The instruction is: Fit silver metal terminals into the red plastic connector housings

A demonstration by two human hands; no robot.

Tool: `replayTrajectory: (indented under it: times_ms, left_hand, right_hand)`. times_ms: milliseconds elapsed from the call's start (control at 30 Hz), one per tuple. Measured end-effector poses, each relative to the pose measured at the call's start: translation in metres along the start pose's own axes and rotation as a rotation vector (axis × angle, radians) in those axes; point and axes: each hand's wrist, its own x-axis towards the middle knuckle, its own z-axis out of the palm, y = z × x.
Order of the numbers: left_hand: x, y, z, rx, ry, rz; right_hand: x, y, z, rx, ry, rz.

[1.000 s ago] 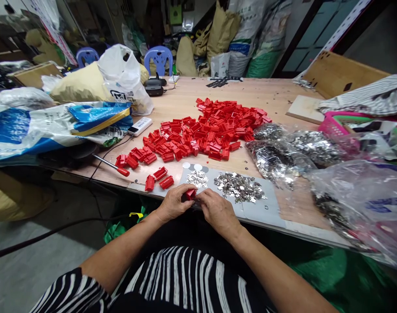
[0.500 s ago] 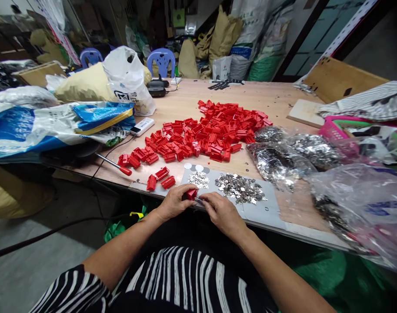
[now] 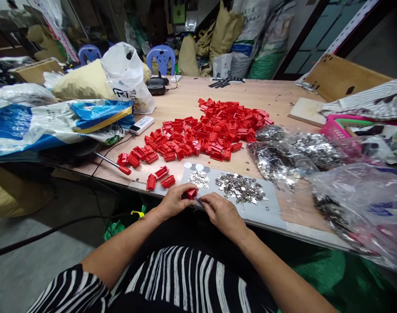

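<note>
My left hand (image 3: 176, 201) is closed round a small red plastic housing (image 3: 191, 194) at the table's front edge. Just to its right, my right hand (image 3: 221, 211) pinches a thin metal piece (image 3: 198, 200), its tip at the housing's near end; whether it is a tool or a small plate I cannot make out. Behind the hands, a pile of small shiny metal pieces (image 3: 198, 178) and a larger pile of metal plates (image 3: 240, 188) lie on a grey sheet (image 3: 266, 213). Three loose red housings (image 3: 167, 181) lie left of the sheet.
A big heap of red housings (image 3: 214, 130) covers the table's middle. Clear bags of metal parts (image 3: 276, 163) crowd the right side. A red-handled screwdriver (image 3: 124, 170) and a white device (image 3: 141, 125) with a cable lie left, beside plastic sacks (image 3: 51, 121).
Both hands stay in nearly the same place, with the red housing and the thin metal piece still held together. The view has shifted very slightly.
</note>
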Motion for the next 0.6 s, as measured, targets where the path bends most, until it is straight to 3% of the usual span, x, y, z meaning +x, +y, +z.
replayTrajectory:
  times_ms: [367, 600]
  left_hand:
    - [-0.001, -0.002, 0.003, 0.007, 0.021, 0.003]
    - [-0.002, -0.001, 0.003, 0.022, 0.036, -0.015]
  right_hand:
    - [0.005, -0.022, 0.012, -0.192, 0.001, 0.124]
    - [0.008, -0.009, 0.001, 0.086, 0.020, 0.029]
